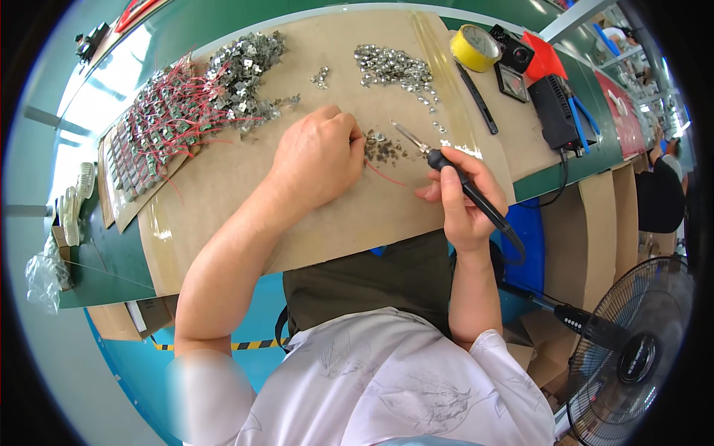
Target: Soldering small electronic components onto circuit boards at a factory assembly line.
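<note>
The left hand (316, 156) is curled palm-down; its fingertips are hidden, so I cannot tell what they pinch. A red wire (384, 175) trails from its right side; it looks light, limp and easily bent, probably best held close to its end. The right hand (468, 201) pinches a soldering iron (483, 202) pen-fashion, tip toward the left hand. The iron should be light but rigid; its metal front may be hot, so the black handle is the place to grip.

Left of the left hand, a heap of red-wired parts (167, 123) covers one end of the tabletop (123, 264). Under both hands lies a brown sheet (401, 219), with dark residue (383, 151) between them and silvery pieces (390, 65) beyond. Past the right hand are yellow tape (476, 48) and a black box (554, 111); nearer the body, rightward, stands a fan (632, 357).
</note>
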`<action>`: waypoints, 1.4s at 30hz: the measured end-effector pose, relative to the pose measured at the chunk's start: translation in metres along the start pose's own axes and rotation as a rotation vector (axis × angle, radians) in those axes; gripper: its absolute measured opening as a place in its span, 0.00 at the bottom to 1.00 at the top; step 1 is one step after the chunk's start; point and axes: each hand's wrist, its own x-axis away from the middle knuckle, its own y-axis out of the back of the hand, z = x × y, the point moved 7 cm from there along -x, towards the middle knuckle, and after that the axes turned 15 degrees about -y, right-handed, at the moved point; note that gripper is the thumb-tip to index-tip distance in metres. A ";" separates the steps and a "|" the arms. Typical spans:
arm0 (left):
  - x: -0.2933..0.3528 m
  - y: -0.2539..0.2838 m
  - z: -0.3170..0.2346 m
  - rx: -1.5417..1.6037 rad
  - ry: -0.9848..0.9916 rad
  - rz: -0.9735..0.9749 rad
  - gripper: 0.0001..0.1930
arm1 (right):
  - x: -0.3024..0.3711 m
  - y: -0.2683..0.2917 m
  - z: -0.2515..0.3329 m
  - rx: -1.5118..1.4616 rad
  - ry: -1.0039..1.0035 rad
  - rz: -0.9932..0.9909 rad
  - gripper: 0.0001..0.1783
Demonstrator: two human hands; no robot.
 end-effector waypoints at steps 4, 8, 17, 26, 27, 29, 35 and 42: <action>0.001 0.000 -0.002 -0.015 0.006 0.008 0.08 | -0.008 0.014 -0.002 -0.018 0.033 -0.063 0.16; 0.001 0.000 -0.001 0.011 -0.006 -0.012 0.08 | -0.022 0.028 0.000 0.217 0.032 -0.159 0.16; 0.002 0.000 0.000 -0.003 0.023 0.022 0.07 | -0.029 0.016 0.010 0.661 0.375 -0.172 0.20; 0.003 0.001 0.000 0.006 0.021 0.014 0.08 | -0.025 -0.022 0.020 0.572 0.449 -0.022 0.21; 0.002 0.000 -0.001 0.007 0.011 0.017 0.08 | -0.024 -0.028 0.020 0.564 0.462 0.014 0.21; 0.002 -0.001 0.000 0.003 0.010 0.020 0.08 | -0.024 -0.031 0.017 0.570 0.448 0.029 0.21; 0.003 0.002 -0.002 0.011 -0.005 0.002 0.07 | -0.024 -0.032 0.019 0.573 0.484 0.033 0.20; 0.001 -0.002 0.001 0.031 -0.012 -0.007 0.07 | -0.026 -0.031 0.019 0.563 0.470 0.035 0.20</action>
